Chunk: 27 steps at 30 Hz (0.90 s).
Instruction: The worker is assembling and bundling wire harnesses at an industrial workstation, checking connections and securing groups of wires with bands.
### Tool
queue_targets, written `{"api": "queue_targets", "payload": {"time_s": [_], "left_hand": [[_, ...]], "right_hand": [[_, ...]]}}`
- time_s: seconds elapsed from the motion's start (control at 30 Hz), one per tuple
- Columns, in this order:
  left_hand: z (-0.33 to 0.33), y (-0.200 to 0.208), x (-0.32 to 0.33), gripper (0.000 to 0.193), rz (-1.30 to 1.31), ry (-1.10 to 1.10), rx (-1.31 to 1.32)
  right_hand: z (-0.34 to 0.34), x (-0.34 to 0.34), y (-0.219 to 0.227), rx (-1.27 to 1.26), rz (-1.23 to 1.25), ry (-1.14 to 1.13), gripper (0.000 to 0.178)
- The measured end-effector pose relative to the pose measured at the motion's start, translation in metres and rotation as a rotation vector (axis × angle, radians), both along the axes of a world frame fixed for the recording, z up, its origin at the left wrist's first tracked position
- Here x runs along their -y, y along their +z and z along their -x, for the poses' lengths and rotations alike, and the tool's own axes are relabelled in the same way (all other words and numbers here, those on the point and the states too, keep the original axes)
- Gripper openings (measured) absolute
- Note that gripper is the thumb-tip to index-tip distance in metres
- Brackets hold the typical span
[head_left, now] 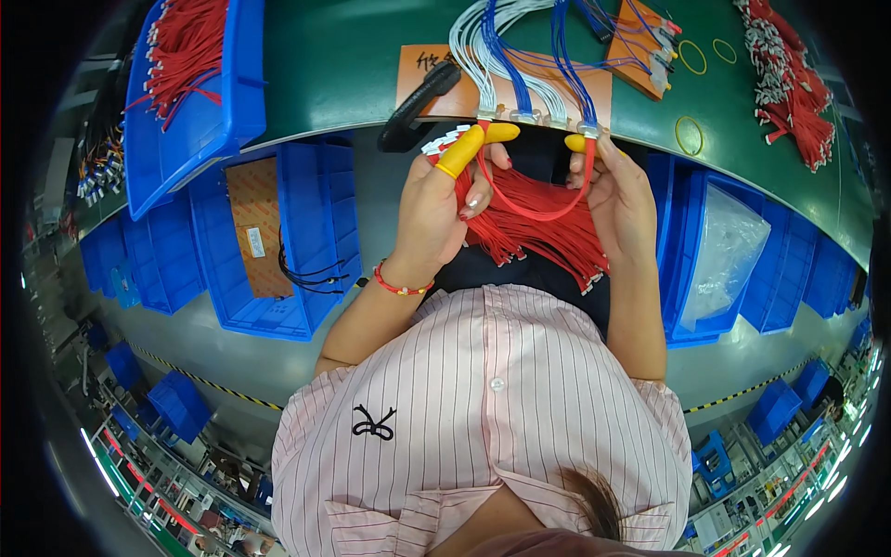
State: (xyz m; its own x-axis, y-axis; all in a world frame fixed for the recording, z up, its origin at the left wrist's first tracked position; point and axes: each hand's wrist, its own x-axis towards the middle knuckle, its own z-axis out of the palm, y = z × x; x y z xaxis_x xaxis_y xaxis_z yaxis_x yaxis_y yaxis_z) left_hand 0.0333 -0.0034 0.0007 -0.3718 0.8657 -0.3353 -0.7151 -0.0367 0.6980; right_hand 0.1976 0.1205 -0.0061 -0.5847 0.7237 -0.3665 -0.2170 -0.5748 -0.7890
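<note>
A short red cable (544, 217) hangs in a U between my hands at the table edge. My left hand (429, 212) is closed on its left end, with yellow finger cots on two digits. My right hand (627, 200) pinches the other end, one yellow finger cot showing. Both cable ends meet a row of pale connectors (526, 118) at the edge, fed by white wires (471, 51) and blue wires (563, 56); whether they are fully seated I cannot tell. Below my hands, a bundle of red cables (520, 232) with white plugs lies across my lap.
A black curved handle-like object (418, 107) lies by an orange board (413, 74). A blue bin (243, 84) of red cables stands left; another red cable pile (789, 84) lies right, near yellow rings (689, 136). Blue bins (278, 316) hang below the table on both sides.
</note>
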Motion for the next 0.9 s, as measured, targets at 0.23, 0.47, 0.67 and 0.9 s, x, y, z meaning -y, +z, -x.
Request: {"api": "queue_targets", "payload": {"time_s": [0.23,0.47,0.67,0.9], "left_hand": [[0.009,-0.004,-0.007,0.033,0.016,-0.066,-0.078],[0.004,-0.005,-0.013,0.032,0.029,0.012,-0.154],[0.003,-0.01,-0.012,0.03,-0.005,0.014,-0.084],[-0.026,0.016,0.027,0.03,-0.117,-0.361,0.289]], "right_hand": [[0.001,0.026,-0.033,0.627,-1.182,0.286,0.021],[0.016,0.032,-0.043,0.654,-1.291,0.332,0.011],[0.013,0.031,-0.036,0.666,-1.253,0.32,0.009],[0.0,0.022,-0.033,0.514,-0.862,0.191,0.013]]}}
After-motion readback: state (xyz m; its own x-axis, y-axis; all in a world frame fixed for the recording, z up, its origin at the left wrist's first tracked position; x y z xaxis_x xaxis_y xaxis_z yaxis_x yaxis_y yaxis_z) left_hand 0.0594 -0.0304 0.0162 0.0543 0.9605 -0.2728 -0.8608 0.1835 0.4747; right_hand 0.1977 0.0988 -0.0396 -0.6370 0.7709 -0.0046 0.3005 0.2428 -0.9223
